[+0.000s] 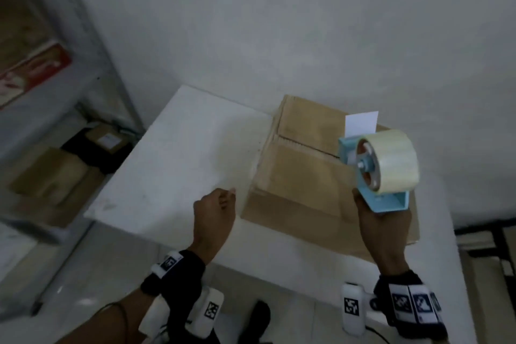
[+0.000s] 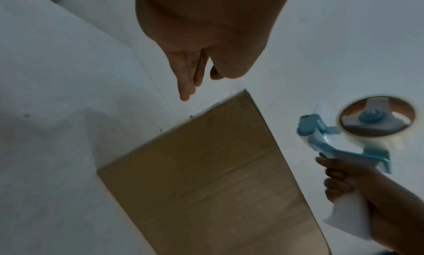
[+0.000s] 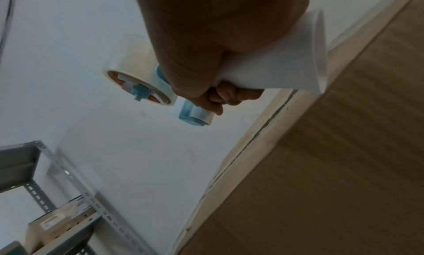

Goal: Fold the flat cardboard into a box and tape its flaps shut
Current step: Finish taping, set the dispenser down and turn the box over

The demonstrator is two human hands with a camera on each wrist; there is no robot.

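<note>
A brown cardboard box [image 1: 301, 176] stands on the white table [image 1: 181, 148] with its top flaps folded down and a dark seam running between them. A white label [image 1: 361, 123] sits on its far flap. My right hand [image 1: 382, 220] grips the white handle of a blue tape dispenser [image 1: 388, 165] carrying a clear tape roll, held in the air above the box's right side. My left hand [image 1: 223, 198] hovers just left of the box's near-left corner, holding nothing. In the left wrist view its fingers [image 2: 185, 81] are straight above the table, close to the box [image 2: 206, 177] corner. The right wrist view shows the tape dispenser [image 3: 137, 85] above the box [image 3: 321, 168].
A grey metal shelf [image 1: 42, 92] stands to the left of the table, with cardboard boxes [image 1: 47, 173] on its lower level and the floor. A white wall runs close behind the table. The left half of the table is bare white surface.
</note>
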